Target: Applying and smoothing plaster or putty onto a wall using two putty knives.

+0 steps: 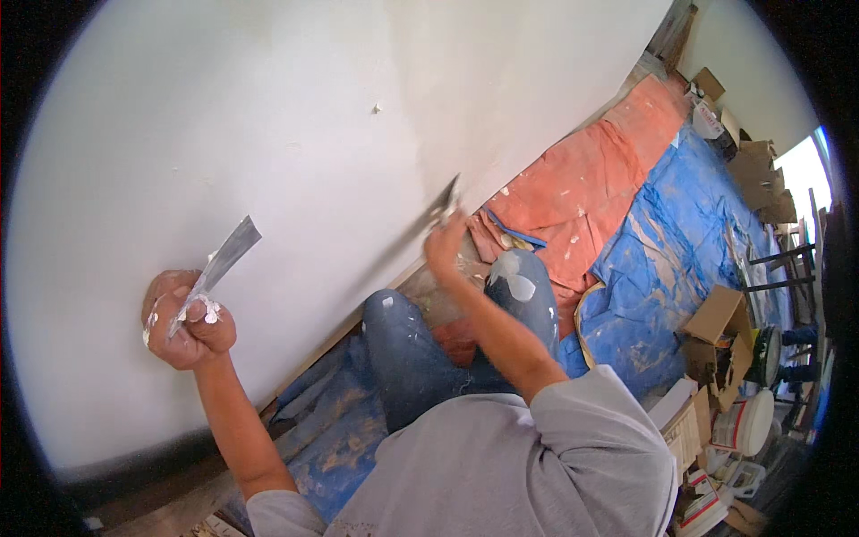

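Observation:
My left hand is closed round a putty knife, its metal blade pointing up and to the right in front of the white wall. White filler clings to the fingers and to the base of that blade. Further right, my right hand grips a second putty knife, slightly blurred, with its blade at the lower part of the wall. A damp-looking greyish patch shows on the wall above it. One small white lump sticks out from the wall surface.
My bent knees, in stained jeans, are close to the wall's base. Red sheeting and a creased blue tarp cover the floor to the right. Cardboard boxes and a white bucket stand along the right side.

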Tool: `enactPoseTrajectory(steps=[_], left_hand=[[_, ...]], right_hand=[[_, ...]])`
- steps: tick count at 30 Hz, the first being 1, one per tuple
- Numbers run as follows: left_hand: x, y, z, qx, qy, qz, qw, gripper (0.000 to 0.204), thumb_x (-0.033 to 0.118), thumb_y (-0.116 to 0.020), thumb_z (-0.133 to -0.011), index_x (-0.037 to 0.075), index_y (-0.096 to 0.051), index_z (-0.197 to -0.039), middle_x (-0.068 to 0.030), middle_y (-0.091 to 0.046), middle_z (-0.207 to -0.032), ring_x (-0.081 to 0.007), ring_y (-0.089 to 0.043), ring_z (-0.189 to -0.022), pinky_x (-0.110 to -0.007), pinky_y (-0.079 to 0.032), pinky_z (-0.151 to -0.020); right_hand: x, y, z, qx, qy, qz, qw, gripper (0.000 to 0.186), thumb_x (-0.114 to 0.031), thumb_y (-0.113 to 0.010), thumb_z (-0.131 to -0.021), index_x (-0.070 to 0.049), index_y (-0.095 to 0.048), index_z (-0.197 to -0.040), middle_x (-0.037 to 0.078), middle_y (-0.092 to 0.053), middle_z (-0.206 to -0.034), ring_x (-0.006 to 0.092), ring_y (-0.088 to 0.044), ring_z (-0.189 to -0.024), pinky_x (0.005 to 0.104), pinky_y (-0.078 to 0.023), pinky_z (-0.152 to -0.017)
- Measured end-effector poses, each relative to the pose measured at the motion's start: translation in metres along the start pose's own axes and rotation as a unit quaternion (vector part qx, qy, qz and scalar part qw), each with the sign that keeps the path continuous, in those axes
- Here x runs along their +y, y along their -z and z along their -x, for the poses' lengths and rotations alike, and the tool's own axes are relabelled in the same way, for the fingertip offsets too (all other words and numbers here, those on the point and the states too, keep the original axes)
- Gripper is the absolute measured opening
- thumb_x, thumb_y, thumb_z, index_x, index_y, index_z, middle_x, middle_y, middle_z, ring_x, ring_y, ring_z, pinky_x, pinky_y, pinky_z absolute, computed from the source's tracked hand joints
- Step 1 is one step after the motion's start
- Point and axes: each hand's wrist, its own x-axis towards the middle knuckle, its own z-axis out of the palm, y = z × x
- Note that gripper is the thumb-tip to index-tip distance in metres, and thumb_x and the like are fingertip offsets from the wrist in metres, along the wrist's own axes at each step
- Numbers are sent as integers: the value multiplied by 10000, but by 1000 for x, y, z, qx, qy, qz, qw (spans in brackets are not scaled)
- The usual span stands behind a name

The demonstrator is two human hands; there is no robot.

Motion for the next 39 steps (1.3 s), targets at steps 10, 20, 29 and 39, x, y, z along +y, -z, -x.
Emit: enactPoseTrajectory(steps=[10,20,29,39], left_hand=[[2,-1,-5,4,5,-7,1000,301,259,-564,-1028,4,-464,-1151,-214,-680,-872,-283,-650,-653,-388,-547,-612],[7,-7,-13,-21,17,-3,1000,279,242,-583,-1007,-7,-497,-1097,-194,-677,-822,-301,-648,-650,-395,-553,-612],[-3,-4,-5,12,-1,3,1000,270,241,-585,-1004,-8,-517,-1084,-208,-677,-816,-312,-661,-667,-415,-559,-606],[6,16,-12,-132,88,-48,986,277,268,-603,-999,-5,-563,-1028,-173,-666,-745,-306,-650,-620,-411,-544,-578]], right_hand=[[-3,62,33,-56,-39,-98,993,602,57,-470,-856,11,-439,-1455,202,-577,-1270,345,-531,-1213,407,-389,-1064],[-56,73,-147,118,98,14,988,479,-119,-505,-968,67,-456,-1407,287,-550,-1260,435,-528,-1165,510,-401,-993],[-107,52,87,-68,143,-3,987,647,79,-542,-854,-8,-411,-1482,256,-446,-1366,420,-456,-1273,471,-374,-1078],[17,54,-63,-92,-436,-223,867,307,-183,-505,-970,-99,-610,-1245,124,-650,-1188,305,-636,-1042,504,-528,-871]])
